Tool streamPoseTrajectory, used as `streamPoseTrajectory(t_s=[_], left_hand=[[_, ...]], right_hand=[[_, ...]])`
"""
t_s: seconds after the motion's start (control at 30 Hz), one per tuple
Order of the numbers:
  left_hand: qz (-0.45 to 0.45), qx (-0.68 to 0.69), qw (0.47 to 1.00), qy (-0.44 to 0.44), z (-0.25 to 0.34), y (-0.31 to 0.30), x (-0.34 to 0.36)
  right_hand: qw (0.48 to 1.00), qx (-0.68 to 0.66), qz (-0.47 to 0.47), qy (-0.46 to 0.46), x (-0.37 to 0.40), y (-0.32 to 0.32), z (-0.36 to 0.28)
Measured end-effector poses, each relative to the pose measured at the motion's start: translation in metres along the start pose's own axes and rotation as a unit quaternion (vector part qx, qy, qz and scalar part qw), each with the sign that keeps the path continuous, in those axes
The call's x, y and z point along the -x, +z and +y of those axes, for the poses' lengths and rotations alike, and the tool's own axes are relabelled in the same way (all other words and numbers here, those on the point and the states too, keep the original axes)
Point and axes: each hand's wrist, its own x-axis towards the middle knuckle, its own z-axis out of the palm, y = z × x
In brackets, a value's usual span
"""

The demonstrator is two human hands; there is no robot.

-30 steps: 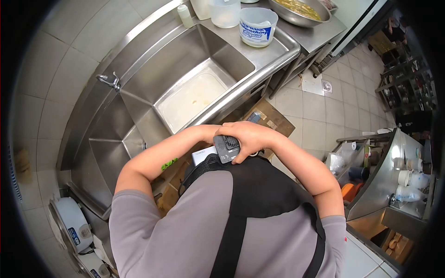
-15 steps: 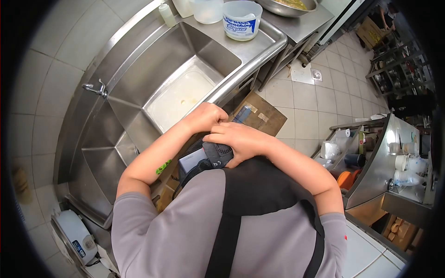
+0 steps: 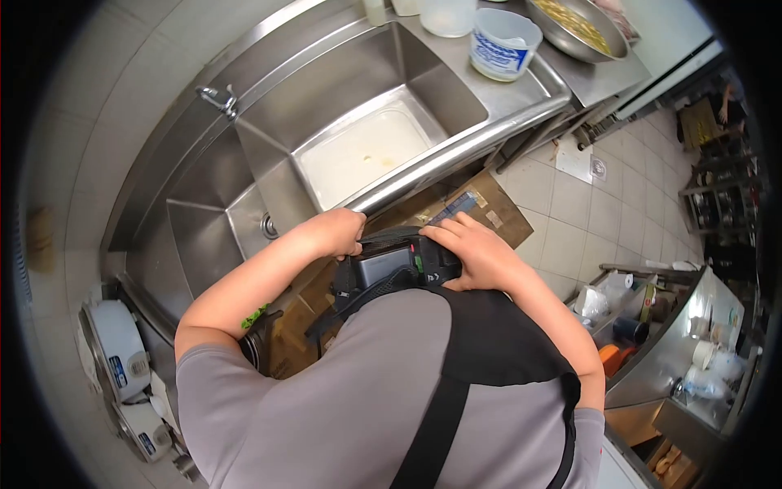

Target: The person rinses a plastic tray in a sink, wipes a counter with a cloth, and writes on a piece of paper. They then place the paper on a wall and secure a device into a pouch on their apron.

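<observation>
A black waist pouch sits at my belly, its top open. Inside it lies a smooth grey box-like device, with small red and green spots beside it. My left hand is closed on the pouch's left upper edge, fingertips pinched. At the other end, my right hand wraps the pouch's right side, fingers over the top and thumb below. A black apron hangs across my chest, just behind the right hand.
In front stands a steel double sink with a faucet. A labelled plastic tub and a metal bowl of food stand beyond it. Flattened cardboard lies on the floor. Shelving with supplies is at the right.
My hands, close together over the pouch before, have moved apart to its two ends. More of the grey device and the pouch's inside shows. The whole view has shifted.
</observation>
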Motion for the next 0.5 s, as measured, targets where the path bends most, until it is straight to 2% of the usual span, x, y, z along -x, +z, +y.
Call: streamPoseTrajectory(t_s=[0.07, 0.13, 0.17, 0.23, 0.27, 0.33, 0.4, 0.5], left_hand=[[0.006, 0.011, 1.0, -0.014, -0.003, 0.0, 0.007], [0.074, -0.078, 0.989, 0.105, -0.001, 0.0, 0.013], [0.074, -0.076, 0.989, 0.105, 0.003, -0.002, 0.016], [0.176, -0.076, 0.962, 0.195, 0.014, -0.003, 0.019], [0.175, -0.076, 0.962, 0.196, 0.017, -0.001, 0.013], [0.252, -0.122, 0.925, 0.258, 0.025, 0.002, -0.012], [0.28, -0.125, 0.905, 0.295, 0.034, 0.004, -0.04], [0.279, -0.107, 0.905, 0.303, 0.047, 0.007, -0.06]], right_hand=[[1.0, 0.011, -0.009, -0.008, -0.001, 0.0, -0.002], [0.999, 0.031, -0.017, 0.001, 0.0, 0.001, -0.003], [0.999, 0.031, -0.018, 0.001, -0.001, 0.0, -0.004], [0.997, 0.07, -0.024, -0.021, -0.004, 0.001, -0.008], [0.997, 0.07, -0.025, -0.02, -0.008, 0.003, -0.008], [0.99, 0.13, -0.014, -0.051, -0.015, 0.012, -0.006], [0.986, 0.154, -0.03, -0.052, -0.019, 0.018, -0.008], [0.985, 0.159, 0.012, -0.065, -0.015, 0.019, -0.009]])
